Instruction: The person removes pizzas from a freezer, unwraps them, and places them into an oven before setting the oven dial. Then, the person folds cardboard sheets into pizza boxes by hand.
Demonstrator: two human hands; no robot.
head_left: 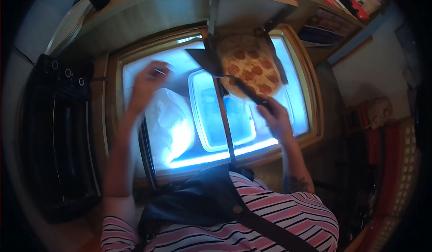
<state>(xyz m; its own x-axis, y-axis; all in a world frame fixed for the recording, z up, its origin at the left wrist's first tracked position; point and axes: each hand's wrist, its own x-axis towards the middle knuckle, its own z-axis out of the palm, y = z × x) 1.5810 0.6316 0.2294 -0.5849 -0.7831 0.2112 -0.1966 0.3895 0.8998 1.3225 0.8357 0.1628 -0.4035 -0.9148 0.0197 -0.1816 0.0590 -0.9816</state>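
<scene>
Your right hand (276, 118), nearside of pizza (253, 71), closed round spatula (207, 63); your left hand (150, 81), left of pizza, half-curled, can't tell if holding.

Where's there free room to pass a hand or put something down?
Hand room: between left hand and right hand, above the tub. Narrow open strip: between pizza box and right-side wooden frame. Can't tell whether glass there would support anything. Crowded: around the pizza, with box, spatula and right hand.
</scene>
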